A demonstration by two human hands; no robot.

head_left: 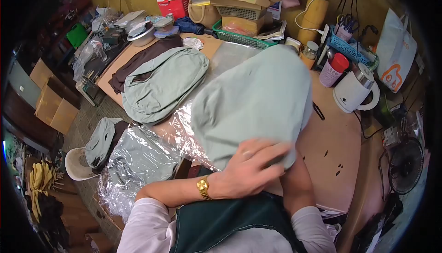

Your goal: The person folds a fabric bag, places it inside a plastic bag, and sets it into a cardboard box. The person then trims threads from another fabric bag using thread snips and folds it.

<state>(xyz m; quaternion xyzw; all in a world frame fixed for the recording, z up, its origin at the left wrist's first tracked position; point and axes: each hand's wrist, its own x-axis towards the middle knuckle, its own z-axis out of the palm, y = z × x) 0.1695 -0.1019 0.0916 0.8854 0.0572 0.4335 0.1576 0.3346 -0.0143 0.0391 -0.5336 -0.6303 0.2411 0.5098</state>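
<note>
Right hand (253,166): fingers loosely spread at grey-green fabric (258,101). Left: hidden, grip cannot be determined. Beyond both, green basket (237,38) contains cardboard box (251,25).

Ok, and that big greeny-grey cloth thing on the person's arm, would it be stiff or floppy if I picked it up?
Probably floppy: the cloth has soft creases and loose folds near the left hand. It might slump without the right arm under it. It may be light for its size, but its inside is hidden.
</note>
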